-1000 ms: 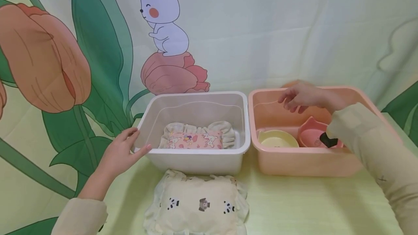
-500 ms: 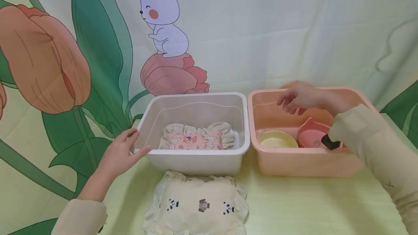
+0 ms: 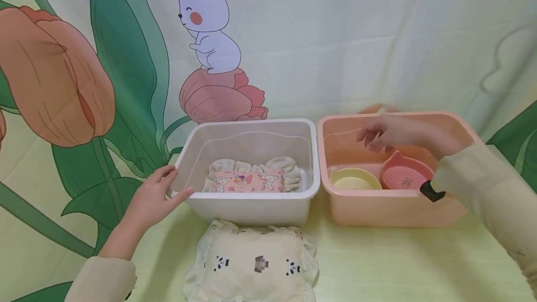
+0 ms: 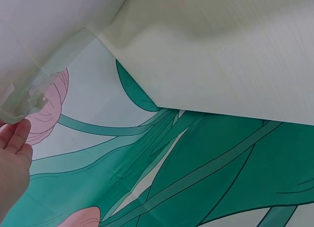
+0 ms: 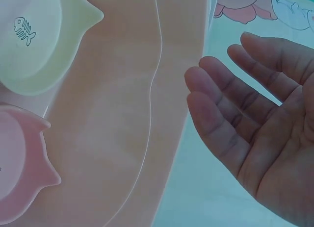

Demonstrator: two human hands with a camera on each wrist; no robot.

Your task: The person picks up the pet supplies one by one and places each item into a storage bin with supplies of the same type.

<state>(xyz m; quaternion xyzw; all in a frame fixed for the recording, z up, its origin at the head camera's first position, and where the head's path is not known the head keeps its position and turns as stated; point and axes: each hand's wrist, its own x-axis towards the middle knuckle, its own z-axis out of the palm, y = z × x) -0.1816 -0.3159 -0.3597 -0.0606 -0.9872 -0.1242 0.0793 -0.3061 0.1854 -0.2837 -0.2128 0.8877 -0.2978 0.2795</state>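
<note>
My left hand (image 3: 155, 195) rests on the left front corner of a white plastic bin (image 3: 251, 209), its fingers on the side rim and its thumb along the front. In the left wrist view, fingertips (image 4: 22, 134) touch the rim. A pink pillow (image 3: 251, 180) with a pale ruffle lies inside that bin. My right hand (image 3: 394, 132) hangs over the back of a peach bin (image 3: 390, 209), fingers relaxed, palm bare in the right wrist view. Below it sit a yellow bowl (image 3: 356, 180) and a pink bowl (image 3: 404, 174) with pointed ears; the yellow one shows a fishbone print (image 5: 24, 31).
A cream ruffled pillow (image 3: 251, 264) with animal prints lies on the pale green table (image 3: 398, 264) in front of the white bin. Both bins stand side by side against a printed curtain (image 3: 335, 36) with a rabbit and tulips.
My right hand has lowered slightly and its forearm has shifted a little right, uncovering more of the pink bowl. The left hand stays on the white bin.
</note>
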